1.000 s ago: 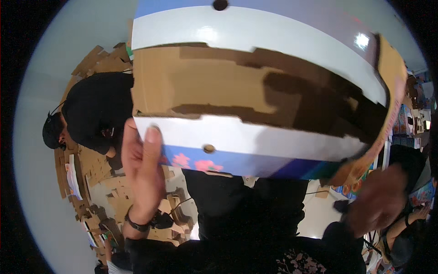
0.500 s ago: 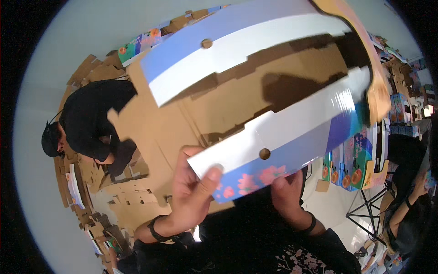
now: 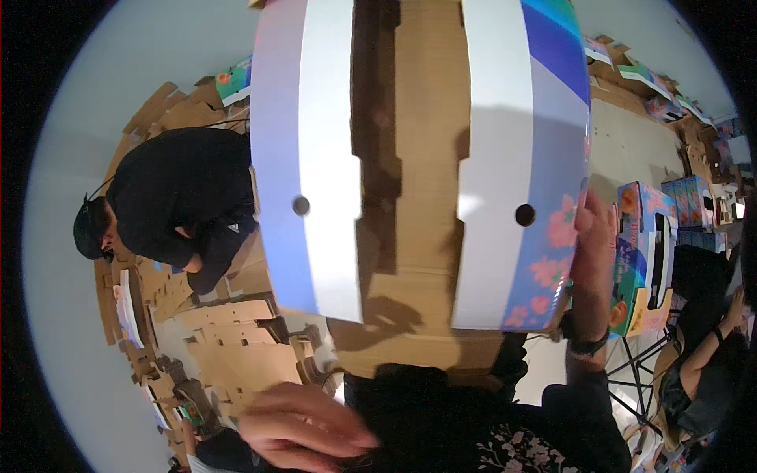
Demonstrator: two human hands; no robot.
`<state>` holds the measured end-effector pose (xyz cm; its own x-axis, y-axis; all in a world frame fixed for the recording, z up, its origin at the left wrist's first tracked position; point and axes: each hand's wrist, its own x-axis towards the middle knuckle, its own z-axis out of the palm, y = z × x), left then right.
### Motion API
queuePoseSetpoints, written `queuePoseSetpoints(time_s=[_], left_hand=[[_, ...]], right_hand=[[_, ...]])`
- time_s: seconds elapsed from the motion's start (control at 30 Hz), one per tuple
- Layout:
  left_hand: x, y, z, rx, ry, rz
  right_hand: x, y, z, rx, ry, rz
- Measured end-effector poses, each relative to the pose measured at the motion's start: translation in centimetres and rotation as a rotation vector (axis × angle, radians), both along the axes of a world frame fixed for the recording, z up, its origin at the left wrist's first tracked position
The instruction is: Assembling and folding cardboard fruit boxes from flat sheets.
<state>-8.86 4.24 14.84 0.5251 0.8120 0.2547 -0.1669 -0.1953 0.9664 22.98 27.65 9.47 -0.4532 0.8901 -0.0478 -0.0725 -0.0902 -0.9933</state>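
A partly folded cardboard carton (image 3: 493,158) stands upright before me, its open side toward me. The two long flaps are white along the inner edge and blue-purple outside, each with a round hole; pink flowers mark the right one. My right hand (image 3: 593,252) holds the carton by its right outer side, its fingers partly hidden behind the edge. Below the carton's lower left, my left hand (image 3: 303,430) is apart from it, slightly blurred, with fingers loosely stretched out and nothing seen in them. A plain brown flap (image 3: 410,351) hangs at the carton's lower end.
At left a person in black (image 3: 177,205) bends over cardboard. Flat brown cardboard sheets (image 3: 244,355) lie at lower left. Finished printed cartons (image 3: 643,260) stand at right above a black stand (image 3: 635,378). Another person's arm (image 3: 706,359) shows at far right.
The carton has turned from slanted to upright, open side still toward me. My left hand has let go of its flap and moved down left; my right hand has shifted up its right side.
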Motion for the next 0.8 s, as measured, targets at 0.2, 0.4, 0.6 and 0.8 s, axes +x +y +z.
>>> queuePoseSetpoints(time_s=[0.2, 0.4, 0.6, 0.8], left_hand=[[-3.4, 0.5, -2.2, -0.066, 0.427, 1.233], [-1.7, 4.3, -7.3, -0.299, 0.193, 1.035], [-1.8, 5.4, -7.0, -0.273, 0.153, 1.034], [-2.2, 5.8, -6.0, -0.211, 0.237, 1.005]], right_hand=[[2.3, 1.0, -0.1, -0.062, -0.131, 0.164], [1.6, 0.3, 0.2, 0.097, -0.213, 0.128], [-0.2, -2.3, -0.1, 0.080, -0.184, -0.015], [-1.5, -3.8, -1.3, 0.117, -0.053, -0.057]])
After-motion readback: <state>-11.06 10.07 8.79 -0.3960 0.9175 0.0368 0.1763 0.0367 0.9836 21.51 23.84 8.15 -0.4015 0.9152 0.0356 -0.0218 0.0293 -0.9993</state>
